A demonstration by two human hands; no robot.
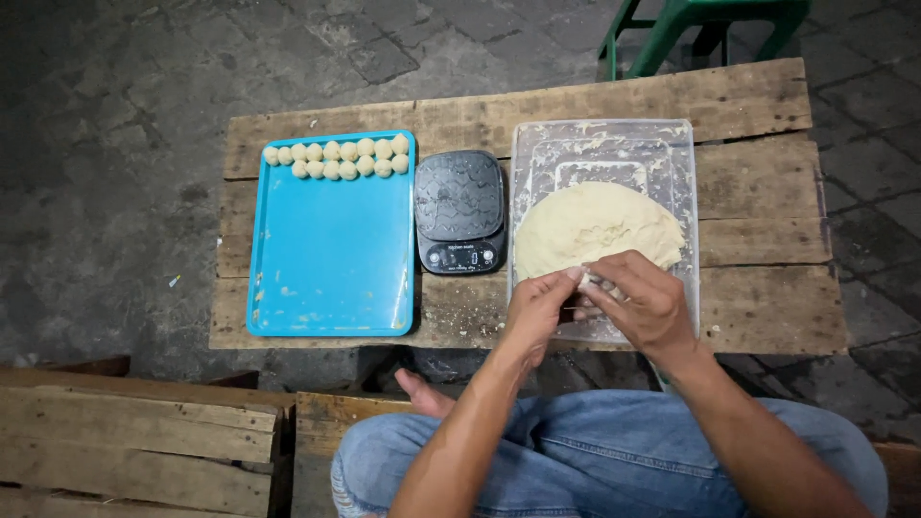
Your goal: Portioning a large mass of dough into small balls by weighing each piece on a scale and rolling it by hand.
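A large mound of pale dough (592, 224) lies in a clear plastic tub (602, 144) on a low wooden pallet table (758, 182). Over the tub's near edge, my left hand (537, 305) and my right hand (645, 299) meet, both pinching a small piece of dough (595, 281) between the fingertips. Left of the tub stands a black kitchen scale (460, 209) with nothing on its plate. Further left is a blue tray (332, 251) with two rows of several small dough balls (336, 159) along its far edge.
A green stool's legs (672, 29) stand behind the table on dark paving. Wooden planks (134, 432) lie at the near left. My knees in blue jeans (595, 451) and a bare foot (422, 391) are below the table's near edge.
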